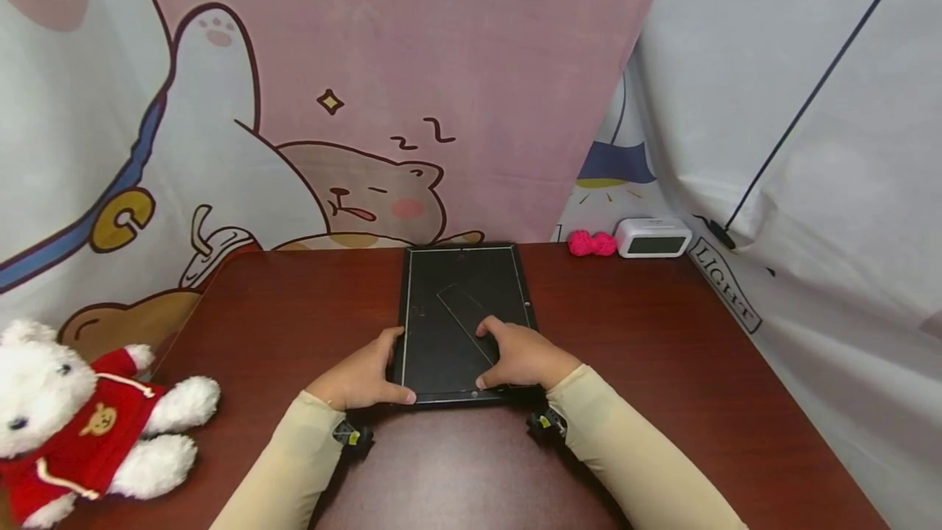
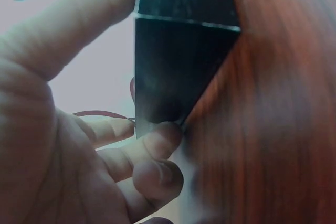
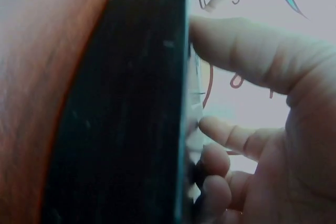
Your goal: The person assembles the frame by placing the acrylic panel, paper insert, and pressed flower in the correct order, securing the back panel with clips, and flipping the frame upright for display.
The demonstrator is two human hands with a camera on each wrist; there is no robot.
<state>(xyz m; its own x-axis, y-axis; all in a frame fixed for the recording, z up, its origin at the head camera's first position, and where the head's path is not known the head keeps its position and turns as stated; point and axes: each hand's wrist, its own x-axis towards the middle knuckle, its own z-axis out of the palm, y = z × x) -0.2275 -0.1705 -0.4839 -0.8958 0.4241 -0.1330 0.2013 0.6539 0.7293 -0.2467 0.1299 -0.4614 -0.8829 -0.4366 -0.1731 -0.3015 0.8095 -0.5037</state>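
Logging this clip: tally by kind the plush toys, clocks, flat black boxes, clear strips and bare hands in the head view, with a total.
Plush toys: 1
Clocks: 1
Flat black boxes: 1
Clear strips: 1
Left hand and right hand: 2
Total: 6

Black box lying flat, pale-bordered; slim rectangle slanted atop.
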